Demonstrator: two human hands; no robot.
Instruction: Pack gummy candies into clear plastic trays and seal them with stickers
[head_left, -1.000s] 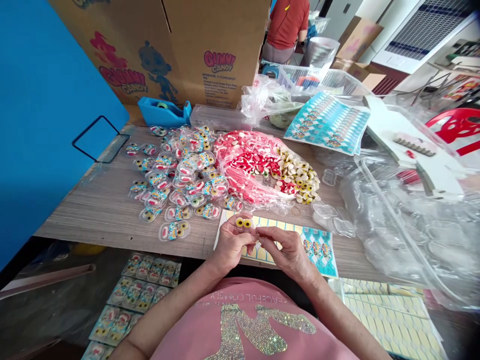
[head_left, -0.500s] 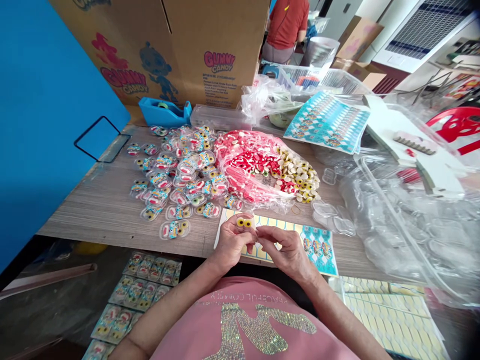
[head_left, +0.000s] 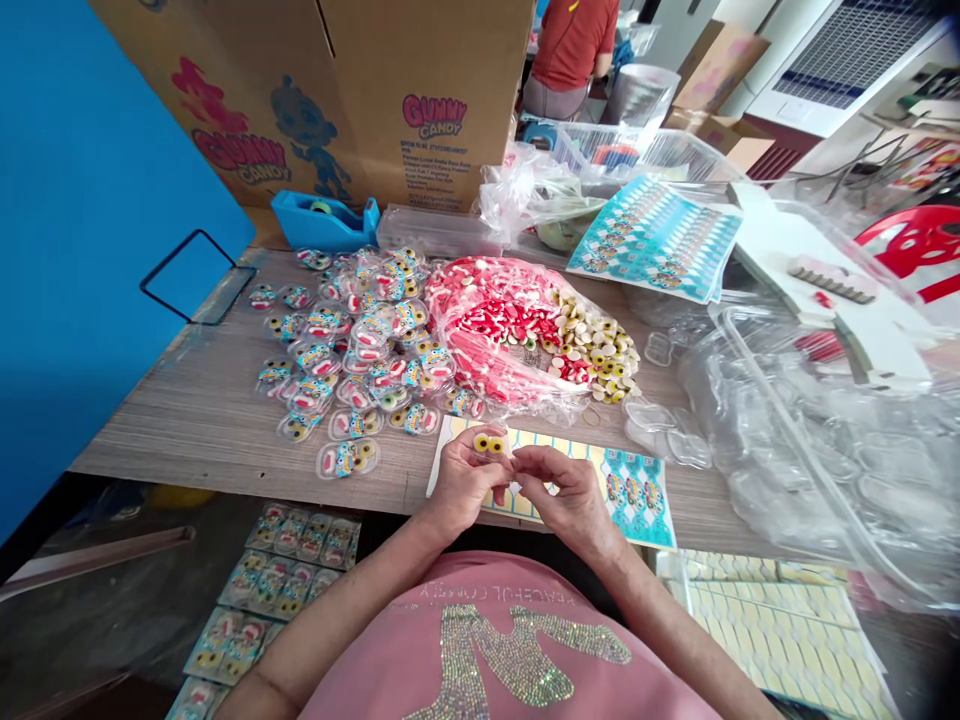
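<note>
My left hand (head_left: 463, 488) is closed round a small clear candy case (head_left: 489, 443) with two yellow eye gummies showing in it. My right hand (head_left: 564, 492) pinches the same case at its right end, fingers pressed together. Both hands hover over a sticker sheet (head_left: 630, 490) at the table's near edge, mostly peeled bare with a few blue stickers left on its right. Just beyond lies an open bag of red and eye-shaped gummies (head_left: 525, 335). To its left spreads a heap of filled cases (head_left: 352, 345).
Empty clear cases (head_left: 667, 435) lie right of the sheet beside big plastic bags (head_left: 832, 450). A gummy candy carton (head_left: 360, 90), blue tape dispenser (head_left: 322, 220) and sticker sheets (head_left: 656, 240) stand behind. A blue board (head_left: 90, 230) is at left. Another person (head_left: 570, 55) sits beyond.
My hands have stayed over the sheet with the case between them; only the fingers shifted slightly. The view moved a little.
</note>
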